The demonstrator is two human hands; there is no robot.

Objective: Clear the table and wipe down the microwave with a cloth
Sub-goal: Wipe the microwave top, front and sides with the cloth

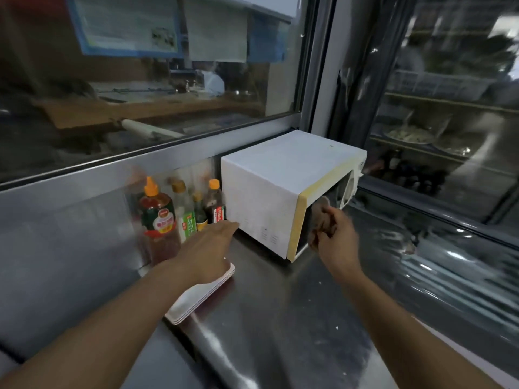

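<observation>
A white microwave (280, 178) with a yellow front frame stands on the steel table (280, 318), its front turned to the right. My right hand (334, 231) grips a bunched grey cloth (320, 211) and holds it against the microwave's glass door. My left hand (207, 248) reaches forward with straight fingers, the fingertips touching the lower left side of the microwave. A stack of white trays (196, 299) lies under my left wrist.
Several sauce bottles (157, 211) with orange and yellow caps stand against the steel wall left of the microwave. A window (140, 80) runs behind the table. A glass-fronted cabinet (435, 122) rises at the right.
</observation>
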